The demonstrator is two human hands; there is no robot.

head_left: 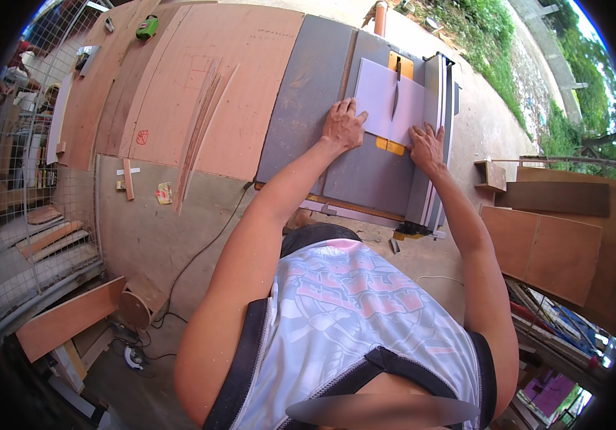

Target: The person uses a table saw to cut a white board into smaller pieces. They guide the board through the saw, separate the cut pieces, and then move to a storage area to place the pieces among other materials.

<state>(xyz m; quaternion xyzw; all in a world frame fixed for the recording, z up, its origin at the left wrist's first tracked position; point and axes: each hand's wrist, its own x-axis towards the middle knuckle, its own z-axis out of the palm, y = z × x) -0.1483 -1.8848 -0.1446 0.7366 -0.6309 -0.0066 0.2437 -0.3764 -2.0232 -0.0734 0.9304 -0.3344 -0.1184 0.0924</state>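
Note:
A flat, pale purple-pink panel (376,86) lies on the grey table saw top (308,86). The dark saw blade (396,100) stands upright in a slit in the panel that runs in from its far edge. My left hand (344,125) rests at the panel's near left corner, fingers apart and touching its edge. At the near right corner, beside the metal rip fence (434,93), lies my right hand (428,147) with its fingers spread. Neither hand is wrapped round anything. The yellow throat plate (391,146) shows beyond both ends of the panel.
Left of the saw, a large plywood sheet (250,79) carries thin wood strips (204,122). A green power tool (147,27) sits at the far left. A black cable (207,247) crosses the floor. Wooden boards (544,251) stand at right; a wire mesh fence (28,143) borders the left.

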